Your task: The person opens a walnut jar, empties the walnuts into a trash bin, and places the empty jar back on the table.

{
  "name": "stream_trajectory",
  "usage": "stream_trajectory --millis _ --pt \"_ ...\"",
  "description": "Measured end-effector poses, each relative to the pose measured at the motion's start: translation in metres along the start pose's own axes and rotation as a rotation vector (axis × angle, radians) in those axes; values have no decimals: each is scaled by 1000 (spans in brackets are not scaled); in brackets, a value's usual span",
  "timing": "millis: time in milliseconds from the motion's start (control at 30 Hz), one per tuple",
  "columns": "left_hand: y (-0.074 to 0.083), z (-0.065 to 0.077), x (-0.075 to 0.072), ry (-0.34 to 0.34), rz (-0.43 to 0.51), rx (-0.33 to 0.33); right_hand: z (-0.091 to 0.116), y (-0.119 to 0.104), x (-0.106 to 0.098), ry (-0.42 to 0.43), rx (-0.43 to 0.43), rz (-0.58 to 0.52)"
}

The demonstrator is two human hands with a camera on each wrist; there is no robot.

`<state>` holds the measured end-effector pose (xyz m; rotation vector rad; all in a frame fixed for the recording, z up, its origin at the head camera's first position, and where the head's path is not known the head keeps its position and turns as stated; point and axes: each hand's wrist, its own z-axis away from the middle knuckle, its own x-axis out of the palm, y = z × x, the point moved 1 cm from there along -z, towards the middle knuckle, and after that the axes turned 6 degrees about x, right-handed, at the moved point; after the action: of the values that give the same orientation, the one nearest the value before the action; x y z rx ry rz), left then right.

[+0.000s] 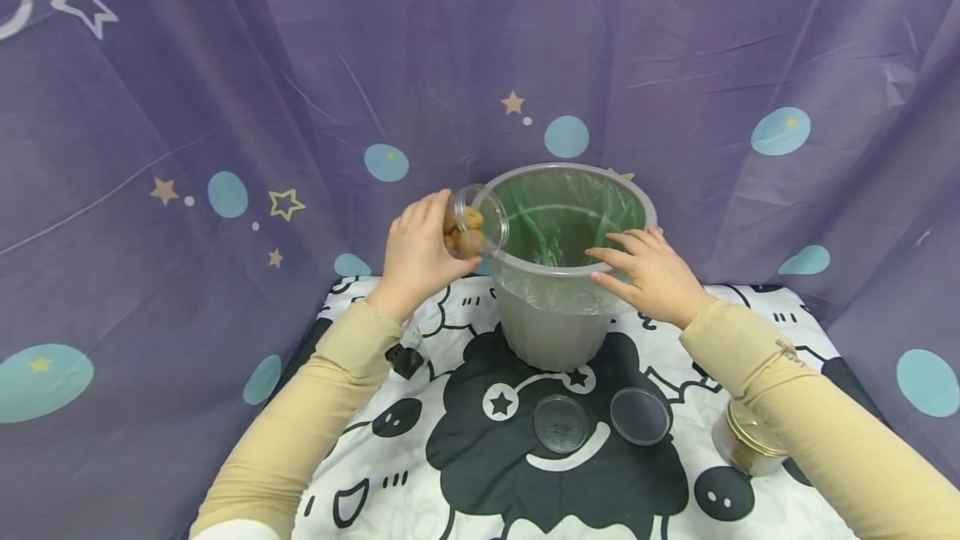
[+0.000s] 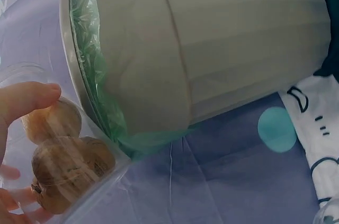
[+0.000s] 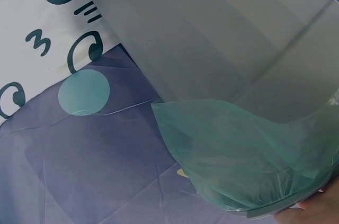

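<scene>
My left hand [image 1: 423, 248] grips a clear plastic jar [image 1: 498, 219], tipped on its side with its mouth toward the bin. Inside the jar are several rounded, light-brown pieces [image 2: 69, 166]. The jar's mouth overlaps the left rim of a grey trash bin [image 1: 555, 332] in the head view. A thin green bag [image 1: 551, 227] lines the bin and folds over the rim. On the bin's right side, my right hand [image 1: 652, 273] rests at the rim, its fingers spread over the opening and holding nothing. Part of that hand shows at the rim in the right wrist view.
Two clear round lids [image 1: 561, 423] [image 1: 640, 417] lie on the patterned cloth [image 1: 405, 482] in front of the bin. A jar with a gold lid [image 1: 750, 440] stands at the right, partly behind my sleeve. A purple curtain [image 1: 450, 65] hangs behind the bin.
</scene>
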<state>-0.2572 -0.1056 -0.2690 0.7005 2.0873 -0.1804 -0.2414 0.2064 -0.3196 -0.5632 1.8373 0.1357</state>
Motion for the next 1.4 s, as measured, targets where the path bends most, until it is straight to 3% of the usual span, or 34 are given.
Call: stream_trajectory --millis 300,667,1000,1400 --pt "2 -10 -1 -13 -123 71 1 -1 0 10 18 -3" --pt "3 -23 2 -34 -192 95 1 0 1 14 17 -4" --pt "9 -30 2 -31 -300 244 0 0 2 9 20 -4" --pt "13 -36 2 -49 -333 301 0 0 2 24 10 -20"
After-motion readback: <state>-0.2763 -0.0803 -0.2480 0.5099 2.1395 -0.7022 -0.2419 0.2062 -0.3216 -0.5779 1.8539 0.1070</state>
